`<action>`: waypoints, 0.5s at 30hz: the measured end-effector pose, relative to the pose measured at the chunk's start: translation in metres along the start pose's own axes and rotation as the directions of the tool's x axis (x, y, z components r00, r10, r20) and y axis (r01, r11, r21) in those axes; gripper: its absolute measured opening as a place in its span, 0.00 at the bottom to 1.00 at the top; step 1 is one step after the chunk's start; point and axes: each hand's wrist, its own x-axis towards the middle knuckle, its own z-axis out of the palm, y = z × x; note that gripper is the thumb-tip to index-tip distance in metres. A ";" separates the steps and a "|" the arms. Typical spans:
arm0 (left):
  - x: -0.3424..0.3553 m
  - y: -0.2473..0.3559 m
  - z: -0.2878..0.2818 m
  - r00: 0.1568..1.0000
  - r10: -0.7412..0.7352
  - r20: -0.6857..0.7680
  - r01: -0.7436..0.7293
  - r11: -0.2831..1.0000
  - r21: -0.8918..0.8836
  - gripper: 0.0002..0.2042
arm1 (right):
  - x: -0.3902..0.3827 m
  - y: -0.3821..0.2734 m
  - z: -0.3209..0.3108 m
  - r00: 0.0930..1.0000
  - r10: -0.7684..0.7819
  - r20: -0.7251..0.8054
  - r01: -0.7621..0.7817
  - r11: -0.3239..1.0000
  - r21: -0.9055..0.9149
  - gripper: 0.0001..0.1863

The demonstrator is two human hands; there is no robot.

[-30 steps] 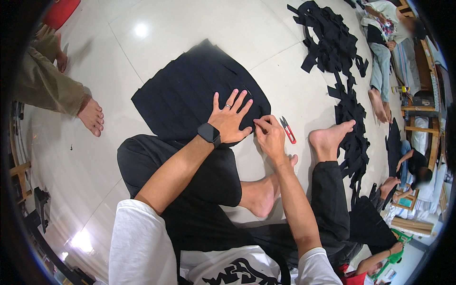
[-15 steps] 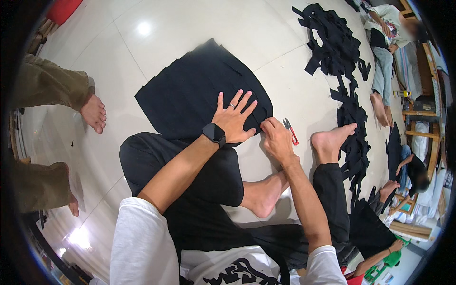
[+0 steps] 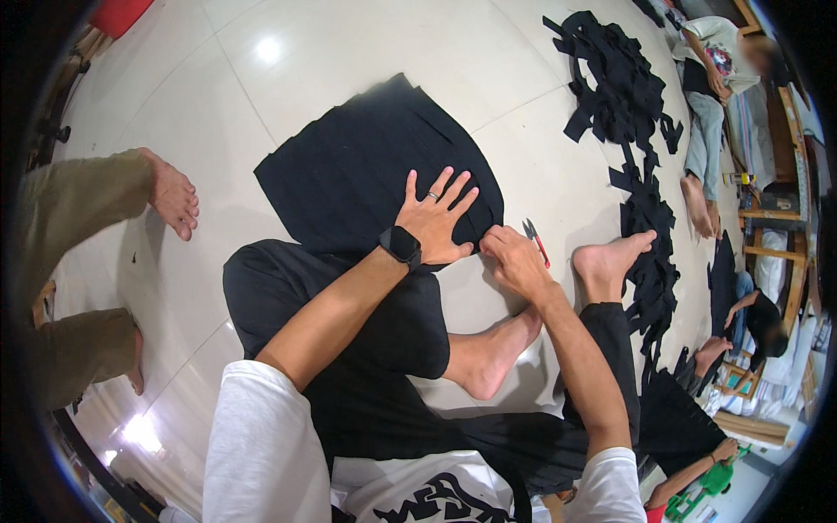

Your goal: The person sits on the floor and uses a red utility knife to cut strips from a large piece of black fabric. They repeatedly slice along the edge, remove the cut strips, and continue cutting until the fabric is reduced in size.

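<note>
Two hands worked the flat black fabric panel (image 3: 366,174): our left hand (image 3: 433,222) splayed flat on it, our right hand (image 3: 514,261) pinched its near-right edge; keeping it taut seemed wise.

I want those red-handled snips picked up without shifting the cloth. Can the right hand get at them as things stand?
Probably yes. The snips lie bare on the floor just beyond the right hand, nothing between. The left hand lies flat on the cloth.
</note>
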 end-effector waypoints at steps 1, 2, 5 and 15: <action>-0.001 0.000 -0.001 1.000 0.003 -0.010 -0.003 1.000 0.001 0.48 | 0.000 0.000 -0.002 1.000 -0.025 0.015 0.025 1.000 0.008 0.06; -0.002 0.001 -0.002 1.000 0.008 0.000 -0.008 1.000 0.001 0.48 | 0.000 0.001 -0.003 0.997 -0.072 0.020 0.071 0.997 0.025 0.05; -0.002 0.004 -0.006 1.000 0.010 -0.025 -0.010 1.000 0.010 0.48 | -0.005 0.003 -0.003 0.991 0.117 0.061 -0.128 0.963 0.238 0.04; -0.002 0.004 0.003 0.960 0.278 -0.045 -0.282 0.942 -0.181 0.26 | -0.012 -0.015 0.049 0.709 0.705 0.011 -0.354 0.343 0.870 0.04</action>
